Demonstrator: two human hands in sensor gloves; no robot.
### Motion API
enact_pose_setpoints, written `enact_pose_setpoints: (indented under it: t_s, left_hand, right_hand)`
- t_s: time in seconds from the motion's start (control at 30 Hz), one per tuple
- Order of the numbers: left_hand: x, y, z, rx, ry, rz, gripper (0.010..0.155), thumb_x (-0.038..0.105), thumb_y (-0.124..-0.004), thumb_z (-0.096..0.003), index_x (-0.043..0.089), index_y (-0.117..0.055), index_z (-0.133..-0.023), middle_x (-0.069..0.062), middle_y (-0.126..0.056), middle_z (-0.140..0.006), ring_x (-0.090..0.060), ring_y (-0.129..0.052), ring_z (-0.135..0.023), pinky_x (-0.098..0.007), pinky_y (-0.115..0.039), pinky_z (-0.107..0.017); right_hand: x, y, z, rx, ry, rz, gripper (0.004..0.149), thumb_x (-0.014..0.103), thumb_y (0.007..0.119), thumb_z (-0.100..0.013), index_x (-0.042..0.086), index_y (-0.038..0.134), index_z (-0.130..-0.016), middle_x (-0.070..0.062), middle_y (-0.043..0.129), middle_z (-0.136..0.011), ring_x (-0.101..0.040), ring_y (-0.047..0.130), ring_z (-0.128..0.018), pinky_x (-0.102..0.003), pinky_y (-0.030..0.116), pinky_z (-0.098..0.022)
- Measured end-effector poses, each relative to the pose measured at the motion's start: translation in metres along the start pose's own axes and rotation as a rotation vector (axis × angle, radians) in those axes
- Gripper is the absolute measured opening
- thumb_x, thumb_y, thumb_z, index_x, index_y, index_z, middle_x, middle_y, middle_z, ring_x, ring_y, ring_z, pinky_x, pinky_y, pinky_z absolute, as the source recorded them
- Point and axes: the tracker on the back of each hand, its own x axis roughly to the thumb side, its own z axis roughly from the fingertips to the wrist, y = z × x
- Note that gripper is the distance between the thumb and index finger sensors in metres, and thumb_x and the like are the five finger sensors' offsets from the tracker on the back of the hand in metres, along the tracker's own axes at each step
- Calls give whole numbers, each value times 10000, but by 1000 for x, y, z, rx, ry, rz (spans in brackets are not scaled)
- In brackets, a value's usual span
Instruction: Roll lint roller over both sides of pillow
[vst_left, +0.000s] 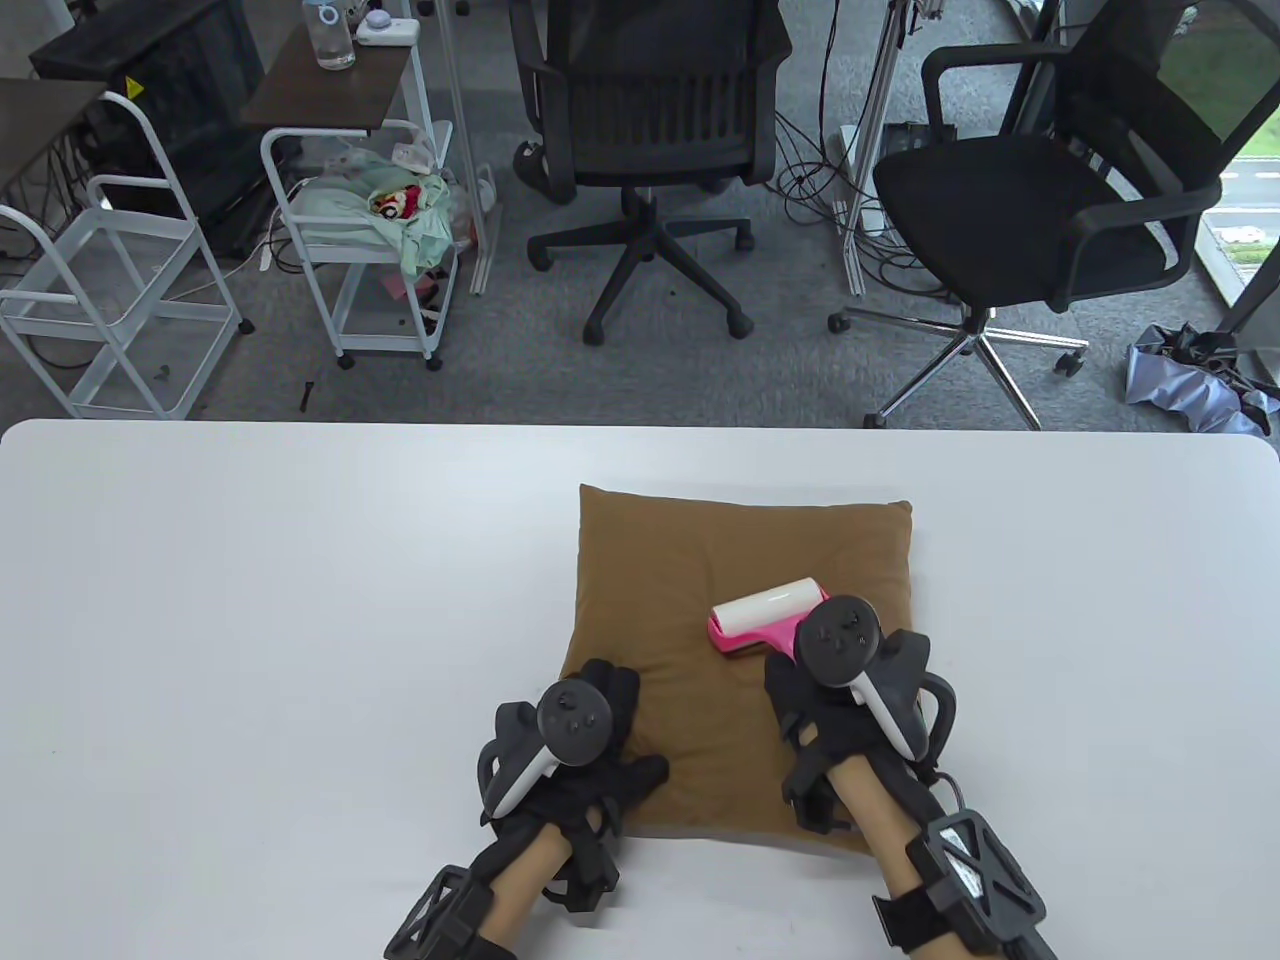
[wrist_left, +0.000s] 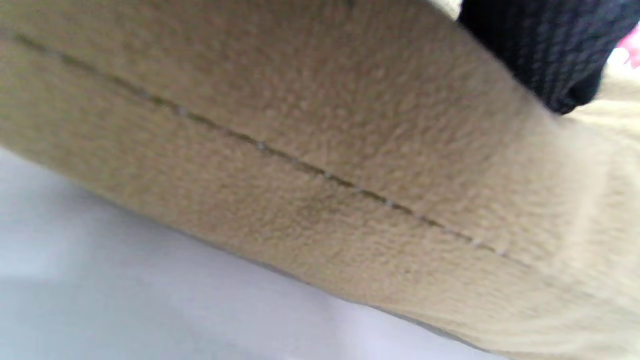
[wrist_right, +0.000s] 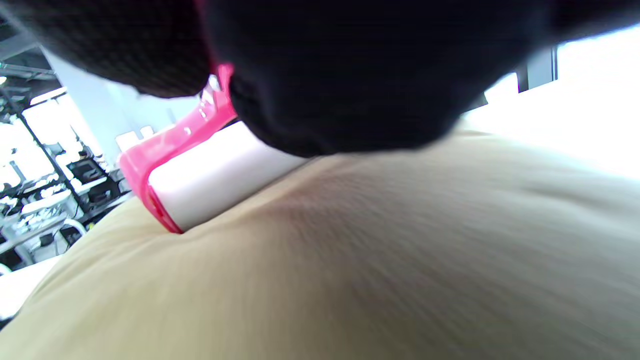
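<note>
Beyond the far edge of the white table (vst_left: 250, 600), a grey carpeted floor is seen with two black office chairs (vst_left: 640, 130), white wire carts (vst_left: 360, 250) toward the far left, and loose cables.

On the table, a brown pillow (vst_left: 700, 560) is laid flat, nearer the front edge than the far edge and a little right of the table's middle. Its seam is shown close up in the left wrist view, where the pillow (wrist_left: 320, 150) is seen bulging above the pale table (wrist_left: 100, 300).

A lint roller (vst_left: 765, 615) with a white roll and a pink frame is pressed onto the upper face of the pillow, toward its right side. In the right wrist view the lint roller (wrist_right: 200, 185) is seen sunk slightly into the pillow (wrist_right: 350, 260), with the fabric dimpled around the roll.

The roller's handle is gripped by the right hand (vst_left: 850, 690), which is held over the pillow's front right part; the handle itself is largely hidden under the glove and tracker, so the exact finger placement cannot be made out.

The left hand (vst_left: 580, 745) is rested flat on the pillow's front left corner, fingers spread and nothing held, apparently pressing the pillow down. A dark gloved finger (wrist_left: 550, 50) is seen lying on the fabric in the left wrist view.
</note>
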Motion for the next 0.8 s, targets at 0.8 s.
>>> enact_pose_setpoints:
  t_s: [0.8]
  left_hand:
    - [0,-2,1,-6,2,1,888,568,-781,-328,371,-313,-1056,10,-210,-1188,-295,-273,-1139,-550,-354,-801]
  right_hand:
    - [-25,-8,53,57,49,38,608,525,779,-405,158,750,-888,26,1049,-513,-105,1020,-15,-312,897,6]
